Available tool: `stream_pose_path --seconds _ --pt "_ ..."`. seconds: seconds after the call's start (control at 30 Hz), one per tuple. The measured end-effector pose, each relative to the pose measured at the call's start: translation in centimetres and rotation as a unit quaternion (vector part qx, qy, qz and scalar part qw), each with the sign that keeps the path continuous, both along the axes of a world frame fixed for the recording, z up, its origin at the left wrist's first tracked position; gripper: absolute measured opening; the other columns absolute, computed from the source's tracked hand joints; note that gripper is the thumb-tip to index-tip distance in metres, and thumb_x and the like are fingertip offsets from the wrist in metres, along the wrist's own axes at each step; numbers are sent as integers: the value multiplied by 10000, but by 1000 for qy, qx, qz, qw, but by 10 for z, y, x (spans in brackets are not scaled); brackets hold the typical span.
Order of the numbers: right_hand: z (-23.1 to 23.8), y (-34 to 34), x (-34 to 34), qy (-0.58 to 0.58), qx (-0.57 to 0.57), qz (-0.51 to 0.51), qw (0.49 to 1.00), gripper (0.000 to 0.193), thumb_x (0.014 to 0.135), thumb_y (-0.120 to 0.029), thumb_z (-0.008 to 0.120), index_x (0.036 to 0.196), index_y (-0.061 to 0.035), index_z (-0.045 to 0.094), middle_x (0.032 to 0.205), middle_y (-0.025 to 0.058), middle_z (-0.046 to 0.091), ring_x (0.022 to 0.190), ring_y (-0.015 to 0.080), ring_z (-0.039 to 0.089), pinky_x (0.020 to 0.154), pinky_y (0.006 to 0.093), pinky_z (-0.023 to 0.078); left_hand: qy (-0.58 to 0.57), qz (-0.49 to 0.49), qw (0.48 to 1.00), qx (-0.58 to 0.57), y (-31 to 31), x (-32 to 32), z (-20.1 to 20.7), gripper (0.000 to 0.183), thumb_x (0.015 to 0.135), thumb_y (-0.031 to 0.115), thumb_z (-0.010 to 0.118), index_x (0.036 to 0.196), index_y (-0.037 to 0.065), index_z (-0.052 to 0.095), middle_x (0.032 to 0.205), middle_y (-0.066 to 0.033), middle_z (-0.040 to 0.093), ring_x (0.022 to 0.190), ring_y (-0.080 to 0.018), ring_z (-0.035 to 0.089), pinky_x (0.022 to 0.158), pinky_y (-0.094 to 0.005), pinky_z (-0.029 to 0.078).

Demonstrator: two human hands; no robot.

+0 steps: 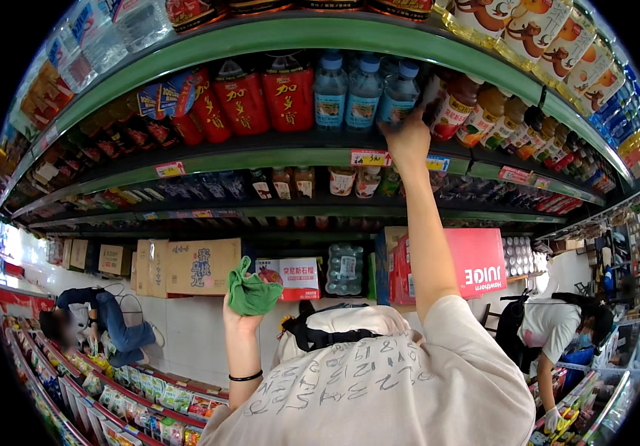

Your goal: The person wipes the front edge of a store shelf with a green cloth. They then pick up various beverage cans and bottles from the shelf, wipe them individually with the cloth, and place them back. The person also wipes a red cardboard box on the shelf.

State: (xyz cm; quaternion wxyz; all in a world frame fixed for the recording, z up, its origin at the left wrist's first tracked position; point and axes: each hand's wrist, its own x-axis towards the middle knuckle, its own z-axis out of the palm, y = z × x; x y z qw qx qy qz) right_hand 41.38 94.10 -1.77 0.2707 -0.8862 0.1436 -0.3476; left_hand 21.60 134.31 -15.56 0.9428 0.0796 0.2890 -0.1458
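My right arm is stretched up to a middle shelf. There my right hand (409, 140) is closed around the lower part of a clear bottle with a blue cap and blue label (400, 93); some fingers are hidden. The bottle leans slightly, beside two similar upright bottles (364, 91) on its left. To its right stand juice bottles (455, 108) with white and red labels. Lower down on the left, my left hand (241, 320) is raised and closed on a bunched green cloth (254, 288), away from the shelf.
Red drink packs (288, 98) fill the shelf to the left. A green shelf edge (290, 157) with price tags runs below. Cardboard boxes (204, 266) and a red carton (476, 260) stand underneath. Other people crouch at the left (123, 327) and bend at the right (558, 327), near product racks.
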Motion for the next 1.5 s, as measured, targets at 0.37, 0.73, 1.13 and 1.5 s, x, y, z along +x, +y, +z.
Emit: stream_pose_path --seconds 0.37,0.73,1.13,1.5 --pt "-5 12 -3 -29 80 47 995 867 669 -224 894 1279 105 374 1182 341 573 1083 474 596 892 474 515 -13 -14 1000 -1 -17 2 13 241 982 192 491 1099 71 663 966 -68 709 957 -255 667 1003 -484 490" --pt "-27 19 12 -109 46 43 992 1264 616 -338 933 1440 202 141 1400 414 374 1308 488 430 1073 458 410 -4 11 1000 0 -7 -1 20 245 990 231 492 1046 72 669 943 -55 707 942 -245 677 992 -465 498" --pt "-8 60 12 -138 70 -38 987 1377 606 -397 939 1494 143 36 1514 435 91 1397 557 238 1128 565 297 -33 -13 999 -6 -5 1 8 249 994 229 485 1100 90 663 952 -55 717 932 -245 683 1014 -465 483" --pt "32 57 -10 -268 -130 -14 955 691 819 -304 781 1359 1 475 1398 241 418 1220 429 434 1006 566 290 8 10 1000 7 9 -3 0 259 992 254 495 1044 79 678 941 -62 710 941 -257 676 1009 -467 486"
